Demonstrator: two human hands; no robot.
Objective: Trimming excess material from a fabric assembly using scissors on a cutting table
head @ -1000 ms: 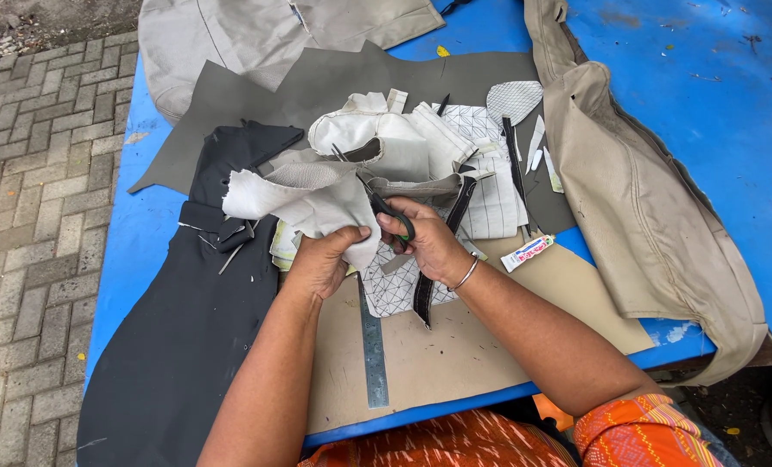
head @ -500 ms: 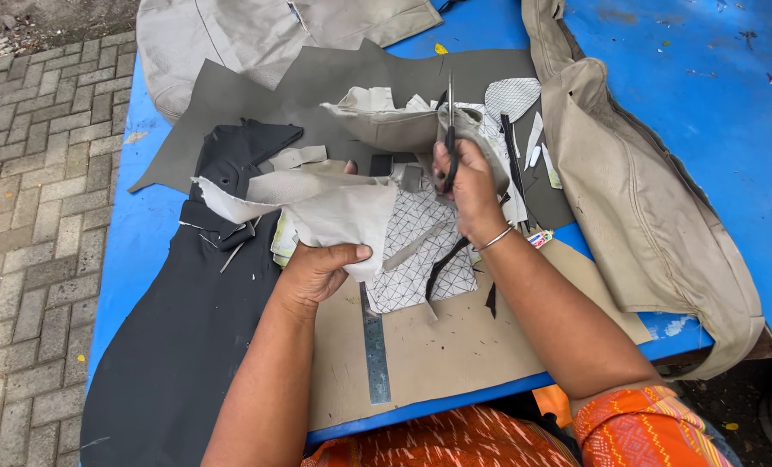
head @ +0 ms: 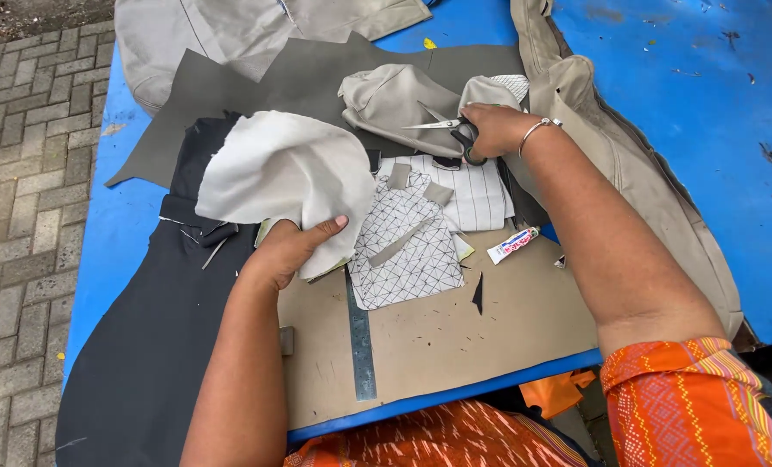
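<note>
Cream cloth piece [head: 282, 177], lifted over the blue bench [head: 680, 130], sits pinched in our left hand [head: 287, 251]; our right hand [head: 494, 130] grips half-open scissors [head: 446, 128], patterned pieces [head: 408, 246] lie cut, no cut underway.

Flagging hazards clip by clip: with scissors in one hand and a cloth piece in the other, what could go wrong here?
1. The right hand holds the scissors with blades open over heaped beige fabric; they might snag or nick it.
2. The left hand lifts the white cloth piece by one edge; it could slip.
3. The small glue tube lies near the right forearm and may get knocked.
</note>
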